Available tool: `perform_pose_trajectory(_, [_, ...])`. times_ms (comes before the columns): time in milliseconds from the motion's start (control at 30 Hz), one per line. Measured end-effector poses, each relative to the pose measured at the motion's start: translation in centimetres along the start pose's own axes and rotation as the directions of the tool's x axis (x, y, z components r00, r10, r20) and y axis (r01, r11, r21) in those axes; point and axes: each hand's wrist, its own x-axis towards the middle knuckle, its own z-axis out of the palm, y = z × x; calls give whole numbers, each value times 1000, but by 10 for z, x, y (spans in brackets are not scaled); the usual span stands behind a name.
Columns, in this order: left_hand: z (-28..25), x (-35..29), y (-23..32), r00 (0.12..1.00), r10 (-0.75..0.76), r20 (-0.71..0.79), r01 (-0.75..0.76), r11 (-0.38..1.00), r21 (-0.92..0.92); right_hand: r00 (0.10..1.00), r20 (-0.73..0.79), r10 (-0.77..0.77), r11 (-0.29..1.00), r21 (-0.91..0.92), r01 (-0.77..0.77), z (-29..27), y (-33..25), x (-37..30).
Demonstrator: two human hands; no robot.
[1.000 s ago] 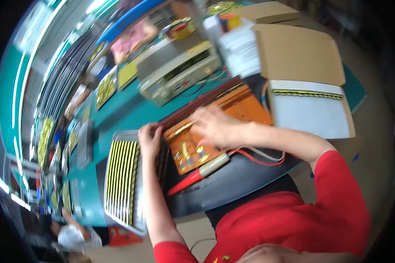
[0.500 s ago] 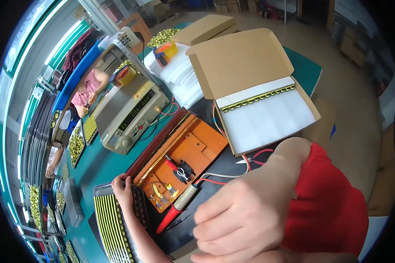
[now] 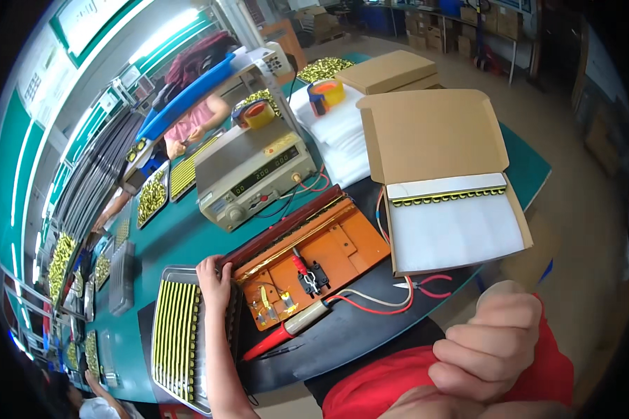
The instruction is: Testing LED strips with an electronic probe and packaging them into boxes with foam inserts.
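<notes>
My left hand (image 3: 215, 277) rests at the left end of an orange test fixture (image 3: 353, 255), its fingers curled on the end of the fixture's dark red lid (image 3: 286, 227). A red-handled toggle clamp (image 3: 307, 272) is mounted inside. Beside that hand stands a clear tray (image 3: 162, 356) with rows of yellow-and-black strips (image 3: 175, 335). My right hand (image 3: 486, 342) is a raised fist in front of my red clothing; whatever it holds, if anything, is hidden. A red-and-beige probe (image 3: 286, 332) lies along the fixture's near side, with a dark pen-like tool (image 3: 279, 351) alongside.
Behind the fixture sits a bench tester (image 3: 258, 174) with lit displays and cables. At the right, an open cardboard box (image 3: 433, 136) holds white foam and a yellow-and-black strip. Pink-handled pliers (image 3: 433, 288) lie before it. White foam sheets (image 3: 335, 140) are stacked behind. Co-workers sit across the bench.
The view has shifted, so the bench appears farther right. My right fist has moved right and closer to my body, uncovering the pliers and mat edge. My left hand stays at the lid's end.
</notes>
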Motion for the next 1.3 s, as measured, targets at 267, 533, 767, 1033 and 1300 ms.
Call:
perform_pose_trajectory(267, [-6, -6, -5, 998, 52, 32, -55, 994, 96, 964, 151, 220, 911, 320, -258, 18, 16, 9])
perform_pose_trajectory(533, [23, 6, -27, 959, 276, -59, -252, 932, 262, 911, 344, 228, -283, 919, -276, 36, 7, 30])
perform_pose_trajectory(767, [17, -13, -42, 953, 273, -133, -219, 921, 322, 798, 1, 603, -84, 995, 62, 4, 15, 31])
perform_pose_trajectory(1033, [-17, -58, 76, 997, -41, -70, 10, 916, -401, 673, 401, 621, -58, 880, -471, 15, -6, -47])
perform_pose_trajectory(1300, [33, -190, 45, 990, 102, 100, -103, 995, 5, 556, 787, 269, -203, 610, -766, 80, -64, -119])
